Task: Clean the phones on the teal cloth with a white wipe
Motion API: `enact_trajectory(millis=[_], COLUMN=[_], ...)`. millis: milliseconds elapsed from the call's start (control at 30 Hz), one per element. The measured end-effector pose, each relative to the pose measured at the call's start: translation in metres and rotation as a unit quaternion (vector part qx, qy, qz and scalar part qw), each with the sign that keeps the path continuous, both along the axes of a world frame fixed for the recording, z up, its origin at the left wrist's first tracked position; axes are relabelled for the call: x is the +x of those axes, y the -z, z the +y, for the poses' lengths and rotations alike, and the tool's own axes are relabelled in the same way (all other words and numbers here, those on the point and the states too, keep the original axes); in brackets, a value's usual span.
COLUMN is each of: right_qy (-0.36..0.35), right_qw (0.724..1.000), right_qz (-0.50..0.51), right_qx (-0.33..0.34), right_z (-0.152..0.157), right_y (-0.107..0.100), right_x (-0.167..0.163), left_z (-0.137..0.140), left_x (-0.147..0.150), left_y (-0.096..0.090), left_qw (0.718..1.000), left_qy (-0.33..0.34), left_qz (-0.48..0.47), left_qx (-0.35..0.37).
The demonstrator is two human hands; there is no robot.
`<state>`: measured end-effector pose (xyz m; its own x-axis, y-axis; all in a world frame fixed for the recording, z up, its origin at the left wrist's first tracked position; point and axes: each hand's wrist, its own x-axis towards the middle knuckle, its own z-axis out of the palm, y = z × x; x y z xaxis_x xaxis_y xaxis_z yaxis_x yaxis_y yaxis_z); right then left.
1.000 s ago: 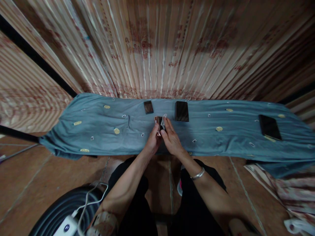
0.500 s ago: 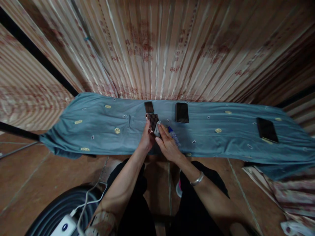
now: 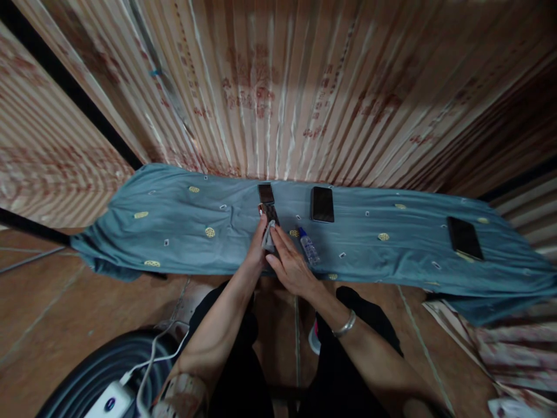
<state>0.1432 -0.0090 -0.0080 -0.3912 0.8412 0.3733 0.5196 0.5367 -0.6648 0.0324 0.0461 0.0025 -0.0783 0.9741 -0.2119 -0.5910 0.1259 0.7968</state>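
My left hand (image 3: 256,247) is wrapped round a phone (image 3: 270,215) with a dark, checkered-looking face, held tilted above the cloth-covered bench. My right hand (image 3: 290,261) presses a grey cloth (image 3: 268,238) against the phone's face, fingers closed over it. The phone's lower part is hidden by the cloth and fingers. Just beyond lies a small dark square thing (image 3: 266,193), its kind unclear. A clear bottle with a blue cap (image 3: 308,247) lies right of my right hand. Farther right is a black slab like a thick phone (image 3: 322,204).
Another black slab (image 3: 465,238) lies toward the right end of the blue-green bench cover (image 3: 235,223). A pleated curtain (image 3: 278,116) hangs behind the bench. At lower left, a white power bank (image 3: 111,402) with cables sits on a black coiled, ringed object (image 3: 82,371).
The phone has turned more edge-on, showing less of its face. My right hand has slid the cloth slightly left and down across it. The bottle shows more fully.
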Motion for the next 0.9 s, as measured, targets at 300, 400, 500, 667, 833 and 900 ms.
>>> enact_trajectory(millis=[300,400,500,667,833,900], right_qy=[0.036,0.051,0.077,0.1,0.127,0.136], right_qw=[0.999,0.998,0.996,0.994,0.99,0.988], right_qz=[0.013,0.027,0.035,0.039,0.052,0.064], right_qx=[-0.008,0.001,0.012,0.018,-0.023,-0.034], right_z=[0.01,0.015,0.019,0.027,0.036,0.039], right_y=[-0.009,-0.012,-0.013,-0.009,0.002,0.006], right_x=[0.004,0.007,0.01,0.012,0.015,0.018], left_z=[-0.003,-0.005,-0.008,-0.01,-0.008,-0.008], left_x=[0.016,0.022,0.027,0.029,0.023,0.02], left_y=[0.008,0.011,0.014,0.018,0.013,0.008], left_qw=[0.999,0.997,0.995,0.994,0.993,0.992], left_qy=[0.02,0.043,0.049,0.06,0.064,0.069], left_qz=[-0.036,-0.065,-0.078,-0.091,-0.098,-0.104], left_qx=[-0.021,0.016,0.036,0.027,-0.01,-0.014])
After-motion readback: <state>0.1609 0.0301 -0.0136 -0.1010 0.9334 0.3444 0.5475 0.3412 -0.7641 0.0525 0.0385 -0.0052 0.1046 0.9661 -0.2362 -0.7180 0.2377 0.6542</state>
